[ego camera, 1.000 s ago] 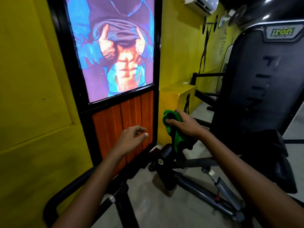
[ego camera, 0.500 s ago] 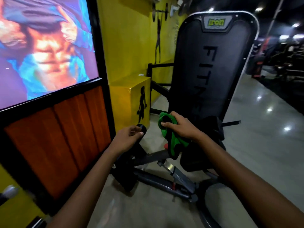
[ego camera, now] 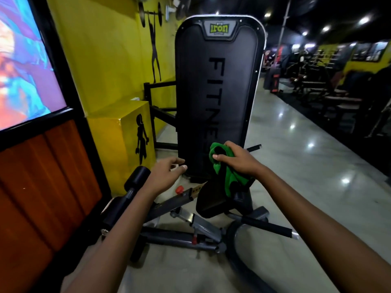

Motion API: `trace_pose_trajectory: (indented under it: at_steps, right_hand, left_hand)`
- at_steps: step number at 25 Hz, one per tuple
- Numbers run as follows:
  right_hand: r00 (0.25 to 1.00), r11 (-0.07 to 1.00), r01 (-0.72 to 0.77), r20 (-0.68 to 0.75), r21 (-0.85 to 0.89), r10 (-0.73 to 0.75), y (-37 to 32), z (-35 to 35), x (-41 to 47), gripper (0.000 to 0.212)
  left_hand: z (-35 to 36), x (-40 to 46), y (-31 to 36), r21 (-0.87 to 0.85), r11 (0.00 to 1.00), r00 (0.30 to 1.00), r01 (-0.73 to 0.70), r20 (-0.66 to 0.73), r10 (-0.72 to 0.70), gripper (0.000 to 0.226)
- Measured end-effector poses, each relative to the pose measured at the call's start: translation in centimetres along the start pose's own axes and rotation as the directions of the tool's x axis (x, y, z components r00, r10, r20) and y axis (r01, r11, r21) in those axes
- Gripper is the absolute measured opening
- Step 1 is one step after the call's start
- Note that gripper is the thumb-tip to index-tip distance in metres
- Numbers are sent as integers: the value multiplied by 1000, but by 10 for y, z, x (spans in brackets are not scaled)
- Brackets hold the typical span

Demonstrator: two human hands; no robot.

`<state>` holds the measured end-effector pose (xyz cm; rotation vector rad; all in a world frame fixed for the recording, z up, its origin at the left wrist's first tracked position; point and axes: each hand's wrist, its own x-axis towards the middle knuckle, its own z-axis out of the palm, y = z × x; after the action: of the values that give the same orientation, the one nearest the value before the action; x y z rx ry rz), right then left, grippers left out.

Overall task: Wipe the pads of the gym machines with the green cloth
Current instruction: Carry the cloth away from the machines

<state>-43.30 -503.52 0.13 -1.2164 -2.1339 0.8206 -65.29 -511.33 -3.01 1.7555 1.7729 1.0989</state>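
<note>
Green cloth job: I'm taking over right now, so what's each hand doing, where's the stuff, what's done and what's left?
Right hand: grips the bunched green cloth, held in the air above the black seat pad.
Left hand: open, holding nothing, reaching forward near the black roller pad.
The tall shroud marked FITNESS stands just behind both hands.
Done: nothing can be judged wiped from this view; the cloth touches no pad.
Left: probably bring the cloth down onto the seat pad, wipe it, then the roller pad.
</note>
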Motion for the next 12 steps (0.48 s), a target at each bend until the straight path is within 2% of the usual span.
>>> trace_pose_trajectory:
  at_steps: [5,12]
  right_hand:
    - [996,999,-39,-85,29,41,13,-27,-17,35]
    - [968,989,-142,-203,38,147,45,-66,-47,25]
  left_hand:
    - [27,10,17,-25,998,997,-54,49,56,33]
    - [76,32,52,-55,988,976,-143,161,150,31]
